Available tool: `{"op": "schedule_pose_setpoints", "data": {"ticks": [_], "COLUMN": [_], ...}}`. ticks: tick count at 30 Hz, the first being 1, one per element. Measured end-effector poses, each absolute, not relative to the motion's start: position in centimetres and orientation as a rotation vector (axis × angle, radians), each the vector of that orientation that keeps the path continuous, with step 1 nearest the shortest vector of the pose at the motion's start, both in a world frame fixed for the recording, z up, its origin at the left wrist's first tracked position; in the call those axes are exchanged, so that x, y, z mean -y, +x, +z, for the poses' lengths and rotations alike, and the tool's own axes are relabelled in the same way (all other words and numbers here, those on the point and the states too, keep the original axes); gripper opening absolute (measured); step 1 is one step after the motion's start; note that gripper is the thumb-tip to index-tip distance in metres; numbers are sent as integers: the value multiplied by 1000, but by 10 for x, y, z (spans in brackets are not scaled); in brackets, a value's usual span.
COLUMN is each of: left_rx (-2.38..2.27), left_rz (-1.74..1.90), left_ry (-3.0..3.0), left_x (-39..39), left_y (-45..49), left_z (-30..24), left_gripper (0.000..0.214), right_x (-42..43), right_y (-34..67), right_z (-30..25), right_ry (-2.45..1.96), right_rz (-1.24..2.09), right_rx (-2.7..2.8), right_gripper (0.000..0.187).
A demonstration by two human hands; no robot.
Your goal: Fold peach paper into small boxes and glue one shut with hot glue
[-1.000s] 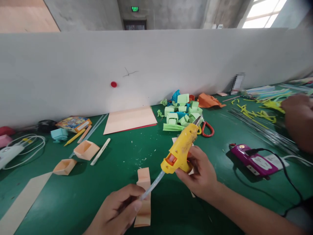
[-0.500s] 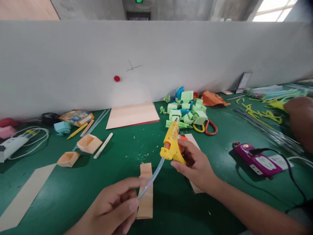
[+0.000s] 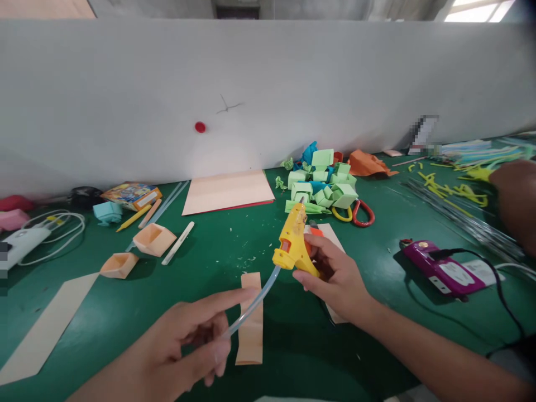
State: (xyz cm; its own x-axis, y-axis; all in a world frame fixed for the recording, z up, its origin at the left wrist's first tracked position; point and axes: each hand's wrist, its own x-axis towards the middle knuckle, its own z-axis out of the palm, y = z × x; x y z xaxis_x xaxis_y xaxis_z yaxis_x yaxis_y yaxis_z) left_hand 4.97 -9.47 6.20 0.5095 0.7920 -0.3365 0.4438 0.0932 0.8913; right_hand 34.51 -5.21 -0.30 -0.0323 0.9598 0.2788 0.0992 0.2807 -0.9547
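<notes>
My right hand (image 3: pixel 335 273) grips a yellow hot glue gun (image 3: pixel 293 240) by its handle, nozzle pointing away toward the back wall. A clear glue stick (image 3: pixel 251 304) sticks out of the gun's rear and runs down to my left hand (image 3: pixel 184 352), whose fingers pinch its free end. Under the stick, a folded peach paper strip (image 3: pixel 251 329) lies flat on the green table (image 3: pixel 201 245). A second peach paper (image 3: pixel 333 237) lies beneath my right hand.
A pile of folded green and blue paper pieces (image 3: pixel 322 187) and scissors (image 3: pixel 355 212) lie behind the gun. Peach paper boxes (image 3: pixel 153 239), a peach sheet (image 3: pixel 226 192) and a long strip (image 3: pixel 46 326) lie left. A purple device (image 3: pixel 439 271) with black cable sits right. Another person's arm (image 3: pixel 515 195) shows far right.
The gun has turned its nozzle away from me and dropped lower. My left hand has slid back down and left along the glue stick, which shows more length now.
</notes>
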Motion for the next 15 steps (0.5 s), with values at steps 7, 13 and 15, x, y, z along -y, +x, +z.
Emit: {"op": "schedule_pose_setpoints", "data": {"ticks": [7, 13, 15], "left_rx": [-1001, -1044, -1039], "left_rz": [461, 749, 818], "left_ry": [1786, 2115, 2132], "left_x": [58, 31, 29], "left_y": [84, 125, 131], "left_z": [81, 85, 83], "left_gripper": [53, 30, 27], "right_x": [50, 52, 51], "right_y": [343, 345, 346], "right_z": [-7, -5, -5], "right_ry": [-1045, -1054, -1063], "right_rz": [991, 893, 875], "right_rx": [1301, 1421, 1402], "right_gripper": [56, 52, 52]}}
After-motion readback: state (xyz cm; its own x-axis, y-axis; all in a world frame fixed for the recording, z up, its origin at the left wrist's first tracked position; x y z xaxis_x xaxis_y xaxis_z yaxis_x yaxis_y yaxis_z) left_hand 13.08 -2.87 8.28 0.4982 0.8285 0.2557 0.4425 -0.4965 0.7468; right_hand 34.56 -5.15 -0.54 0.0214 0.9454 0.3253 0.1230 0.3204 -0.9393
